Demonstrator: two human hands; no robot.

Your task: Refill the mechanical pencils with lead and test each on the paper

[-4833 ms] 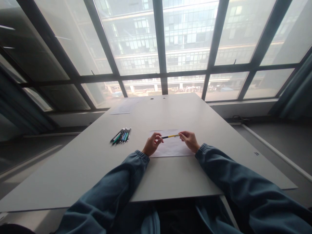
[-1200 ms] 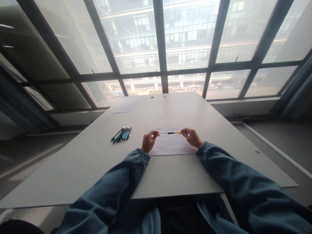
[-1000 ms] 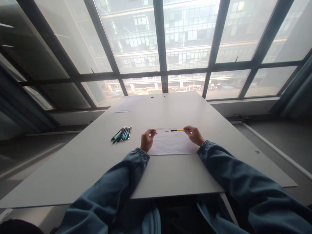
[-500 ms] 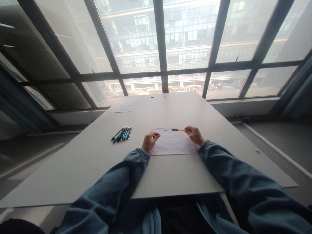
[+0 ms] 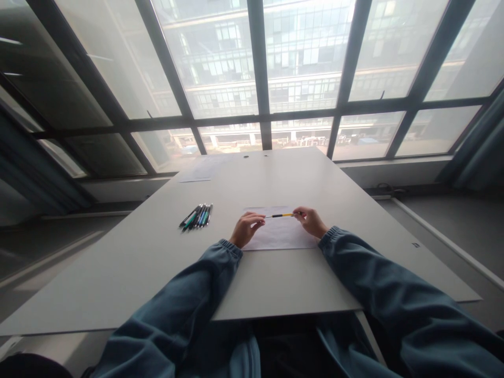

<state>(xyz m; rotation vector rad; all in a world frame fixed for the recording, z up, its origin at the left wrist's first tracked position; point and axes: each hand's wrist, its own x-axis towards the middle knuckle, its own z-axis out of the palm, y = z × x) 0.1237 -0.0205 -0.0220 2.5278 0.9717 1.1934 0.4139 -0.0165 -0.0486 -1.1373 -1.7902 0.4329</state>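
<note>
A yellow pen with a black grip (image 5: 282,215) is held level above a white sheet of paper (image 5: 281,236). At its right end, my right hand (image 5: 312,222) is closed, pinching the yellow barrel between thumb and fingers. My left hand (image 5: 247,229) is closed too, its fingertips at the thin end that sticks out left of the black grip. Whether a small part sits in those left fingertips is hidden. Both hands hover over the sides of the sheet, in blue sleeves.
Several pens (image 5: 197,217) lie bunched on the white table (image 5: 157,278), left of the paper. Another sheet (image 5: 199,170) rests at the far left of the tabletop. Beyond the far edge stand large windows (image 5: 303,58).
My left hand has moved right and up to the pen's thin end, which it was apart from before. The pen has shifted slightly down and now tilts a little.
</note>
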